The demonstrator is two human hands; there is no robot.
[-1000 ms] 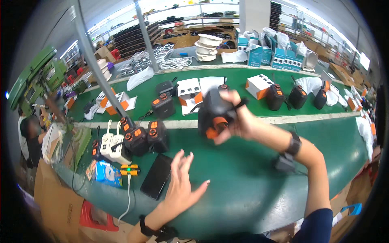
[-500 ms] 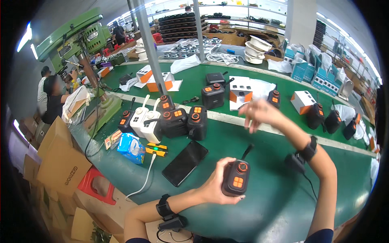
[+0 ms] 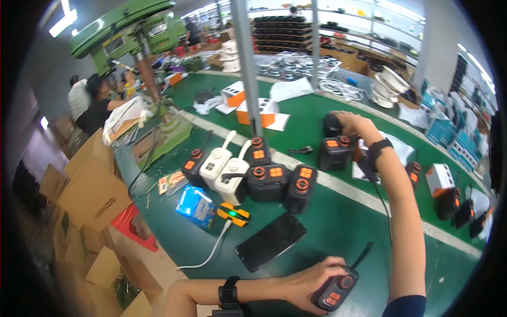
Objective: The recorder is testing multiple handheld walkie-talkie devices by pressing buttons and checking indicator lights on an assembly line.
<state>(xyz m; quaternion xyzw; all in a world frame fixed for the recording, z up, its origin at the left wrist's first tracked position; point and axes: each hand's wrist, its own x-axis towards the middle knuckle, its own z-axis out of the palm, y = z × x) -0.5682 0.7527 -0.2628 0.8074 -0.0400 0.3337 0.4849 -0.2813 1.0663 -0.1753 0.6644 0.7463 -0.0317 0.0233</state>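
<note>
My left hand (image 3: 309,285) is wrapped around a black box-shaped device (image 3: 344,283) with an orange-ringed knob, orange buttons and a strap. It is tilted, low over the near part of the green table. Across the table, the fingers of my right hand (image 3: 355,122) are bent over a second black device (image 3: 332,126), partly covering it. Just in front of that one stands a black device with orange buttons (image 3: 335,153). Left of centre, several similar devices form a group, among them a white device (image 3: 231,187) and a black device (image 3: 301,187).
A black smartphone (image 3: 270,242) lies near my left hand. Beside it are a yellow-and-black gadget (image 3: 233,214) on a white cable and a blue packet (image 3: 195,207). A metal post (image 3: 246,68) rises from the table. At left stand a green drill press (image 3: 127,37) and cardboard boxes (image 3: 95,193).
My right hand has reached forward to the far black device. My left hand still holds its device, now more tilted. The view has shifted, moving the scene rightward and down.
</note>
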